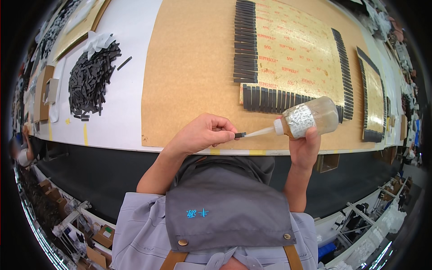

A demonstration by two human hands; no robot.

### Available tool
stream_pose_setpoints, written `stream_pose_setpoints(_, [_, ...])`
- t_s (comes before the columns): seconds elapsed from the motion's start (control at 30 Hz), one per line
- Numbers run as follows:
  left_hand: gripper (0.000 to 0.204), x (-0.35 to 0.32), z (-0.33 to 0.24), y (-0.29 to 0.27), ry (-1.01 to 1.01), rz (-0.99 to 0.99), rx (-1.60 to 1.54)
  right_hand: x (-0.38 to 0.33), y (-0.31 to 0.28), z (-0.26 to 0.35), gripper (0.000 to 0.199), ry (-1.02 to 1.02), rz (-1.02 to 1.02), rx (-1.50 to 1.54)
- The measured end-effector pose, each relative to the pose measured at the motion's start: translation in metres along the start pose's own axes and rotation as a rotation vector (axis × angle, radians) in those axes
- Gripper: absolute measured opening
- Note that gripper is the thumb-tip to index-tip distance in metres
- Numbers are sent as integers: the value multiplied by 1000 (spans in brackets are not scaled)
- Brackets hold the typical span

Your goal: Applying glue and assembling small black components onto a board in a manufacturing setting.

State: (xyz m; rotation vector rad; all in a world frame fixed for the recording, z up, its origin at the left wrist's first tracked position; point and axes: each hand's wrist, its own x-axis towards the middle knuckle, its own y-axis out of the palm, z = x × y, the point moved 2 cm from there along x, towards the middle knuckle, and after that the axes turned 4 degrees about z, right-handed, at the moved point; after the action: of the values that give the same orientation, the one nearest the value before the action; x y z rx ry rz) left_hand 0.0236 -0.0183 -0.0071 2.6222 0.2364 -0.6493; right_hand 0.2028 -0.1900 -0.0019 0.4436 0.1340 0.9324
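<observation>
Between the thumb and fingers of my left hand (204, 131) is a small black strip (240, 135), its free end pointing right. My right hand (304, 150) is wrapped round a translucent squeeze bottle (321, 116) with a silvery label, tipped on its side. The bottle's pale tapered nozzle (261, 132) meets or nearly meets the strip's end; whether they touch I cannot tell. Behind the bottle lies a yellowish printed sheet (292, 49). Black strips (245, 42) line its left, right and near edges in close rows, and the bottle hides part of the near row.
A heap of loose black strips (92, 74) lies on the white tabletop (130, 49) to the left, a white crumpled piece (98, 44) on it. Brown board (189, 58) covers the table's middle. Another strip-edged sheet (372, 94) is at right. Cardboard boxes (43, 92) stand far left.
</observation>
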Motion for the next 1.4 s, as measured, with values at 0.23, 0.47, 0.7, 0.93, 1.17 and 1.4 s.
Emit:
stream_pose_setpoints(0.23, [14, 0, -2, 1, -10, 21, 20, 1, 0, 0, 60, -20, -47, 67])
stream_pose_setpoints(0.47, [15, 0, 1, 0, 0, 31, 6, -1, 0, 0, 60, -27, -65, 47])
stream_pose_setpoints(0.7, [13, 1, 1, 1, 14, 24, -12, 0, 1, 1, 63, -38, -59, 30])
stream_pose_setpoints(0.93, [13, 1, 1, 1, 38, 5, -28, -3, -1, 3, 68, 34, -21, -74])
stream_pose_setpoints(1.17, [14, 3, 3, -2, 68, 3, -50, -2, 2, 4, 70, 22, -23, 22])
stream_pose_setpoints(1.4, [15, 4, 5, -3, 80, -14, -8, -1, -1, -4, 67, -10, -55, -1])
